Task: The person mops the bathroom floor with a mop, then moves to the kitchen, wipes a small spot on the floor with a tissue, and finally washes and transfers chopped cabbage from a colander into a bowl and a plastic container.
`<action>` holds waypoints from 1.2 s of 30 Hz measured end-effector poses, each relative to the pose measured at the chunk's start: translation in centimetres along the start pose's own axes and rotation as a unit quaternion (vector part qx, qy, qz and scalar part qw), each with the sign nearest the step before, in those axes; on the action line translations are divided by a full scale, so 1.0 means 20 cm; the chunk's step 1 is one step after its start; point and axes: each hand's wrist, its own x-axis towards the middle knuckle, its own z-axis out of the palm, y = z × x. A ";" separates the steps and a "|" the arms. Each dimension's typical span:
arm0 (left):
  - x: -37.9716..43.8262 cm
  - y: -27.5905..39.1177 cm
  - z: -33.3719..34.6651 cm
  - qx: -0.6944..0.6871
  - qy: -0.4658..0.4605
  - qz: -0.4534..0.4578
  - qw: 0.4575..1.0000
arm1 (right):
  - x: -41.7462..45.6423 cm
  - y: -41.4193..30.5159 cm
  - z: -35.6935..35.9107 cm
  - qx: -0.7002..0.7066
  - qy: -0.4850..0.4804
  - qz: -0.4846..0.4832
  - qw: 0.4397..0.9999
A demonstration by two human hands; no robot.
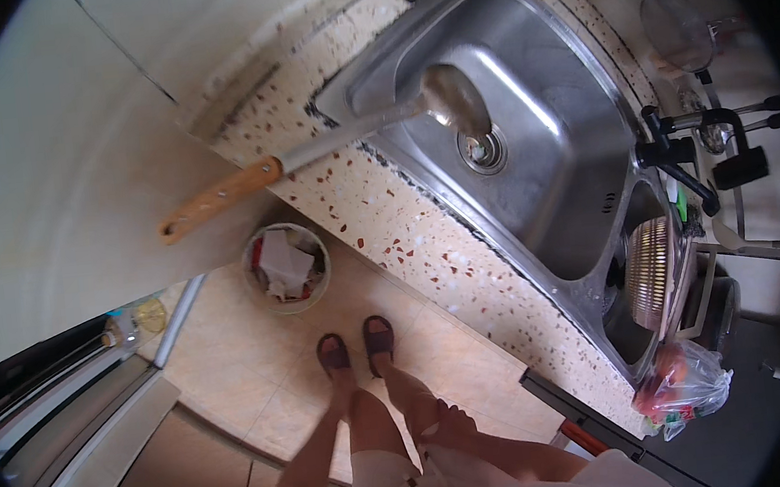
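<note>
My right hand is low in front of my legs, fingers a little apart, with nothing visible in it. My left forearm reaches down beside my other leg; its hand blends into the leg and cannot be made out. Neither hand touches the metal ladle with a wooden handle. Its bowl is over the stainless steel sink, and the handle extends beyond the counter edge. What supports the ladle cannot be told. Under the bowl, the sink drain holds small scraps.
A speckled stone counter borders the sink. A ribbed colander stands in the side basin near a black faucet. A plastic bag of red produce lies at the counter's end. On the floor is a filled waste bin.
</note>
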 end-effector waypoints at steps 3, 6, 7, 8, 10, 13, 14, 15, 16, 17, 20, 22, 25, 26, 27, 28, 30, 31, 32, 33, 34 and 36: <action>-0.74 0.16 -0.05 0.040 -0.063 -0.049 0.996 | -0.05 -0.01 0.01 0.011 -0.006 0.012 1.000; -1.20 0.38 -0.24 0.041 -0.156 -0.080 0.984 | -0.17 -0.08 -0.03 0.011 0.007 0.040 0.999; -1.36 0.43 -0.32 0.037 -0.201 -0.167 0.965 | -0.25 -0.11 -0.05 -0.029 0.017 0.008 0.999; -1.47 0.49 -0.37 0.081 -0.231 -0.165 0.955 | -0.36 -0.13 -0.09 -0.062 0.045 -0.026 0.997; -1.64 0.55 -0.50 0.166 -0.286 -0.136 0.934 | -0.63 -0.19 -0.20 -0.033 0.048 -0.141 0.988; -1.69 0.53 -0.71 0.294 -0.371 -0.117 0.873 | -1.13 -0.20 -0.59 0.135 -0.013 -0.378 0.916; -1.65 0.53 -0.79 0.328 -0.396 -0.118 0.850 | -1.34 -0.20 -0.71 0.173 0.056 -0.464 0.867; -1.61 0.53 -0.86 0.367 -0.417 -0.119 0.823 | -1.57 -0.19 -0.82 0.217 0.135 -0.548 0.797; -1.56 0.55 -0.93 0.410 -0.433 -0.120 0.794 | -1.80 -0.17 -0.91 0.177 0.236 -0.605 0.739; -1.50 0.59 -0.98 0.454 -0.448 -0.120 0.761 | -2.02 -0.14 -0.97 0.146 0.331 -0.659 0.660; -1.33 0.83 -1.02 0.565 -0.450 -0.091 0.686 | -2.59 0.00 -1.00 0.149 0.426 -0.725 0.520; -1.30 1.07 -0.95 0.609 -0.407 -0.047 0.679 | -2.83 0.07 -0.93 0.161 0.459 -0.722 0.492; -1.38 1.42 -0.76 0.692 -0.331 0.177 0.617 | -3.00 0.12 -0.76 0.151 0.609 -0.668 0.401; -1.41 1.54 -0.68 0.695 -0.323 0.221 0.603 | -3.01 0.13 -0.73 0.153 0.664 -0.635 0.364; -1.47 1.62 -0.61 0.700 -0.290 0.248 0.604 | -3.04 0.20 -0.68 0.144 0.689 -0.610 0.363; -1.50 1.69 -0.51 0.701 -0.255 0.286 0.601 | -3.07 0.26 -0.63 0.135 0.713 -0.585 0.362; -1.52 1.82 -0.29 0.635 -0.323 0.316 0.626 | -3.18 0.45 -0.51 0.096 0.724 -0.559 0.393; -1.52 1.86 -0.22 0.627 -0.321 0.318 0.634 | -3.22 0.51 -0.47 0.075 0.734 -0.553 0.387; -1.51 1.89 -0.10 0.596 -0.330 0.356 0.640 | -3.24 0.56 -0.43 0.060 0.746 -0.540 0.384; -1.53 1.91 0.01 0.587 -0.355 0.357 0.634 | -3.24 0.61 -0.39 0.071 0.724 -0.562 0.395; -1.55 1.94 0.10 0.606 -0.331 0.409 0.596 | -3.24 0.66 -0.35 0.086 0.709 -0.571 0.405; -1.64 2.02 0.29 0.673 -0.286 0.445 0.516 | -3.20 0.66 -0.27 0.186 0.657 -0.631 0.368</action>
